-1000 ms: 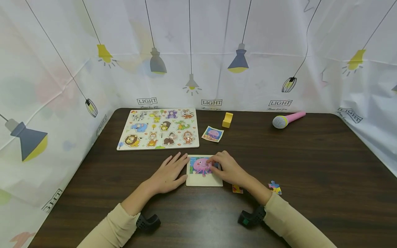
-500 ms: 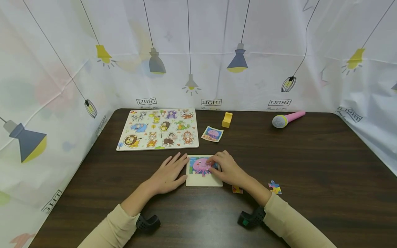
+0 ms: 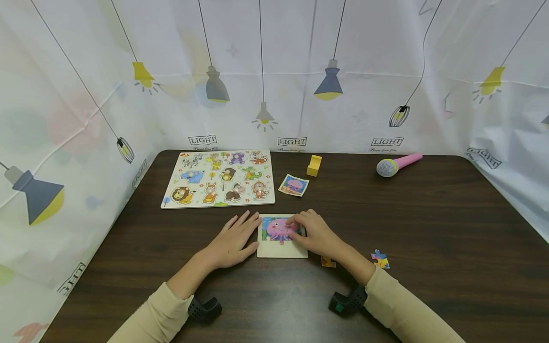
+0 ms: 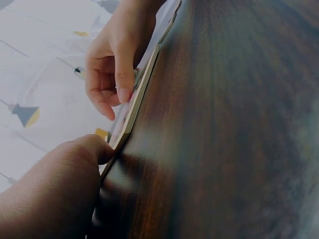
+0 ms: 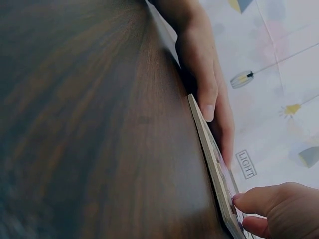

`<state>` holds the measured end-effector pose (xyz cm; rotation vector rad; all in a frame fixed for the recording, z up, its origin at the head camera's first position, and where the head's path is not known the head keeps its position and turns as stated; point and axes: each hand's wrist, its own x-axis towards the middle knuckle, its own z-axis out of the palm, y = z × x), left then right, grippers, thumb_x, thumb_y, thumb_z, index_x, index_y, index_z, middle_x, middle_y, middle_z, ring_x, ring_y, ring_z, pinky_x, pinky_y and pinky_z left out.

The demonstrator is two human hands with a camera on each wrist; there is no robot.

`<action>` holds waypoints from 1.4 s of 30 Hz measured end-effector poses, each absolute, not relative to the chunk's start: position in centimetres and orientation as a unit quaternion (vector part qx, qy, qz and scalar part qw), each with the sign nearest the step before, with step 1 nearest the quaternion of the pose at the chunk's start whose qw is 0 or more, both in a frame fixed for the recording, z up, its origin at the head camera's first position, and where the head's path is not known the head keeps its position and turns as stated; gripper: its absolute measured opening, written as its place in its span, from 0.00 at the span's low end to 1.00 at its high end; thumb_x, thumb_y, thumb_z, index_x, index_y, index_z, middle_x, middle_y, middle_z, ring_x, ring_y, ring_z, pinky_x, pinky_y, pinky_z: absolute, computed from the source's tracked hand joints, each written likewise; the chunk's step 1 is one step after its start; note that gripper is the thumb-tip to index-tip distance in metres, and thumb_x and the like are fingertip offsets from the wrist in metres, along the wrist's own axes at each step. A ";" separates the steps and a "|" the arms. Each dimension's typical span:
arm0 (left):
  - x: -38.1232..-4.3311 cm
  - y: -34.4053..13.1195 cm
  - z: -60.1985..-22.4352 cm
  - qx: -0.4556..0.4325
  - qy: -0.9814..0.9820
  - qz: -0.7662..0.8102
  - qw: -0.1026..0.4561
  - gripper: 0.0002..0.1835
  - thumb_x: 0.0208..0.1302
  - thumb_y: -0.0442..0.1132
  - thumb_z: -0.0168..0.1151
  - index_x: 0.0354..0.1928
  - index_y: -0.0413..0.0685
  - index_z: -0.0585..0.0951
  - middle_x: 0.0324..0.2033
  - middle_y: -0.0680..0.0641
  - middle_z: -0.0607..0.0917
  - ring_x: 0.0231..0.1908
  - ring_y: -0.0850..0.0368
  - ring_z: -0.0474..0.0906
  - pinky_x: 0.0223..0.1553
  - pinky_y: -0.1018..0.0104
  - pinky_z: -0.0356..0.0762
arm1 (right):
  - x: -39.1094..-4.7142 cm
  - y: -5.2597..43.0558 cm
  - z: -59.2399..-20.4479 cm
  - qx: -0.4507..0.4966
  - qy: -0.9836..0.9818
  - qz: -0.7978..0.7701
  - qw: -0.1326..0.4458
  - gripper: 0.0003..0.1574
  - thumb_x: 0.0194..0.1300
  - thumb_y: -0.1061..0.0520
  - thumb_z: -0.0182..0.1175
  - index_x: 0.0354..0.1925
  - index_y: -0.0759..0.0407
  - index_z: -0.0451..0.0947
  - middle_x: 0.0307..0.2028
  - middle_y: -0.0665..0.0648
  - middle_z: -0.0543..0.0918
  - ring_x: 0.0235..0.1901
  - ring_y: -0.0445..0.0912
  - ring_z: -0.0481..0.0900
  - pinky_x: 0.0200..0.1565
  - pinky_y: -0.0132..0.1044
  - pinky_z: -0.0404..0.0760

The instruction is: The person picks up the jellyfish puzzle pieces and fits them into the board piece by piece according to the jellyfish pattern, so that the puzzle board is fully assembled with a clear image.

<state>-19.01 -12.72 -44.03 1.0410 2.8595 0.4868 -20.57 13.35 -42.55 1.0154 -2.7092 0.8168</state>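
Note:
A small puzzle board (image 3: 274,250) lies flat on the dark table, its upper half showing a pink octopus picture (image 3: 276,229) and its lower half plain cream. Along the board's left edge rests my left hand (image 3: 231,245), fingers spread and straight, with the thumb by the edge. My right hand (image 3: 318,234) is over the board's right side, thumb and forefinger curled together at a puzzle piece on the octopus's right part, which they mostly hide. In the right wrist view the right thumb (image 5: 259,199) is right at the board's top face.
Behind the board lies a large animal peg puzzle (image 3: 218,178). An octopus picture card (image 3: 293,185), a yellow block (image 3: 314,166) and a pink toy microphone (image 3: 399,165) are farther back. Loose puzzle pieces lie near the right forearm, one partly hidden (image 3: 328,262), another farther right (image 3: 380,259).
Very little differs. The right hand's fingers shift slightly over the octopus picture; the left hand stays at the board's edge.

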 end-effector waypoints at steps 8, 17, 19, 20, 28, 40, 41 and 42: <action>-18.9 -12.7 -43.9 0.338 0.927 0.159 0.033 0.33 0.70 0.54 0.39 0.71 0.47 0.51 0.70 0.47 0.49 0.69 0.50 0.39 0.65 0.52 0.36 | -20.4 13.4 -42.4 0.335 -0.899 0.272 0.070 0.10 0.55 0.58 0.65 0.38 0.56 0.80 0.26 0.45 0.75 0.31 0.42 0.65 0.33 0.37 0.64; -18.9 -12.7 -44.0 0.338 0.927 0.157 0.033 0.33 0.70 0.54 0.39 0.71 0.48 0.51 0.70 0.47 0.50 0.69 0.50 0.40 0.65 0.52 0.36 | -19.7 14.4 -42.0 0.338 -0.901 0.265 0.064 0.13 0.56 0.57 0.65 0.41 0.57 0.79 0.27 0.48 0.75 0.31 0.45 0.67 0.34 0.38 0.64; -19.0 -12.7 -44.0 0.338 0.927 0.158 0.033 0.33 0.70 0.54 0.39 0.71 0.48 0.51 0.70 0.47 0.50 0.69 0.50 0.40 0.65 0.52 0.37 | -19.5 14.7 -41.8 0.333 -0.903 0.267 0.055 0.14 0.56 0.57 0.65 0.42 0.58 0.79 0.28 0.48 0.75 0.31 0.45 0.66 0.34 0.38 0.64; -19.0 -12.7 -44.0 0.339 0.927 0.158 0.032 0.33 0.70 0.54 0.39 0.71 0.47 0.52 0.70 0.47 0.50 0.69 0.50 0.40 0.65 0.52 0.37 | -19.5 14.9 -41.8 0.331 -0.903 0.268 0.051 0.14 0.56 0.58 0.65 0.42 0.58 0.78 0.28 0.48 0.75 0.31 0.45 0.66 0.34 0.38 0.64; -19.0 -12.7 -44.0 0.338 0.927 0.157 0.031 0.32 0.70 0.54 0.39 0.71 0.47 0.52 0.70 0.47 0.50 0.69 0.50 0.40 0.65 0.51 0.37 | -18.8 16.4 -41.6 0.311 -0.912 0.263 0.044 0.16 0.57 0.55 0.64 0.44 0.58 0.78 0.31 0.48 0.76 0.34 0.45 0.66 0.36 0.38 0.65; -19.0 -12.7 -44.0 0.344 0.925 0.159 0.029 0.33 0.70 0.55 0.38 0.71 0.47 0.51 0.70 0.46 0.50 0.69 0.49 0.40 0.65 0.51 0.37 | -17.5 20.1 -42.1 0.285 -0.926 0.243 0.049 0.18 0.55 0.51 0.65 0.45 0.55 0.79 0.38 0.49 0.77 0.39 0.44 0.67 0.41 0.42 0.69; -19.0 -12.7 -44.0 0.345 0.925 0.160 0.028 0.33 0.70 0.55 0.38 0.71 0.47 0.51 0.70 0.46 0.50 0.69 0.49 0.40 0.65 0.51 0.37 | -17.3 20.3 -42.1 0.284 -0.927 0.241 0.045 0.19 0.56 0.50 0.65 0.45 0.55 0.79 0.39 0.49 0.77 0.40 0.45 0.68 0.42 0.43 0.69; -19.0 -12.8 -44.0 0.345 0.924 0.161 0.027 0.33 0.70 0.54 0.39 0.71 0.47 0.51 0.70 0.46 0.50 0.69 0.48 0.41 0.65 0.51 0.37 | -17.2 20.5 -42.1 0.282 -0.928 0.240 0.041 0.20 0.56 0.50 0.65 0.45 0.56 0.79 0.39 0.49 0.77 0.41 0.45 0.67 0.43 0.43 0.68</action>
